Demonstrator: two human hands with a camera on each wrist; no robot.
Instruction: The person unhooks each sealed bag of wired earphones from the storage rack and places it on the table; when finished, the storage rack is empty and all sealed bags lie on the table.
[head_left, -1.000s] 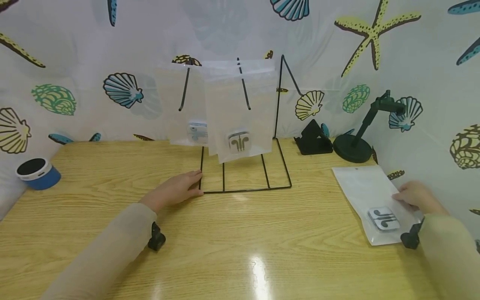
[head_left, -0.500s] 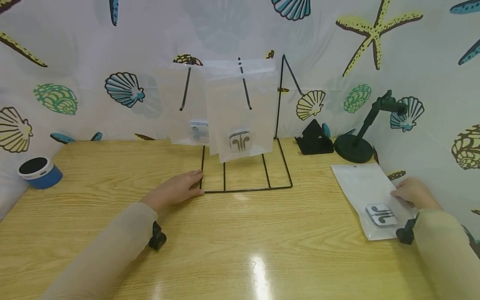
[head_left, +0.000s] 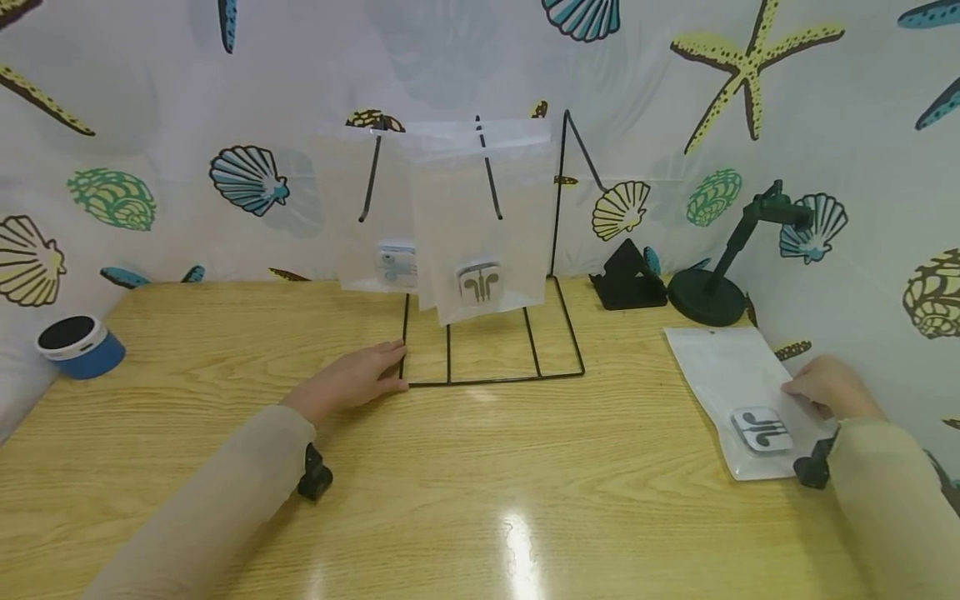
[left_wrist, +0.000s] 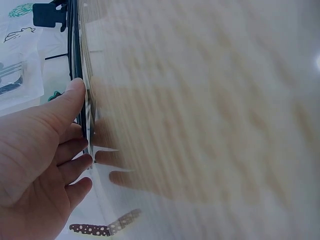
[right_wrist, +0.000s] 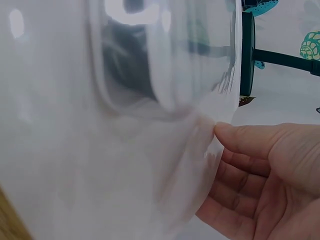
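My left hand (head_left: 352,379) rests at the front left corner of a black wire display rack (head_left: 495,380), its fingertips and thumb touching the base bars. In the left wrist view its thumb and fingers (left_wrist: 75,162) meet the dark bars, the fingers loosely bent. On the right, my right hand (head_left: 836,387) pinches the right edge of a clear-fronted white plastic bag (head_left: 723,367) holding wired earphones in a case (head_left: 762,429). The right wrist view shows the thumb on the bag's front (right_wrist: 100,165) and the fingers behind its edge.
From the rack's hooks hang bags, the front one holding an earphone case (head_left: 478,285), another a pale blue item (head_left: 396,265). A black phone stand (head_left: 628,279) and a dark green folding-arm stand (head_left: 708,296) stand behind the right bag. A blue-and-white round speaker-like object (head_left: 81,350) sits far left.
My right hand and the bag under it have shifted slightly away from me and left, then stayed nearly still. My left hand keeps its place on the rack.
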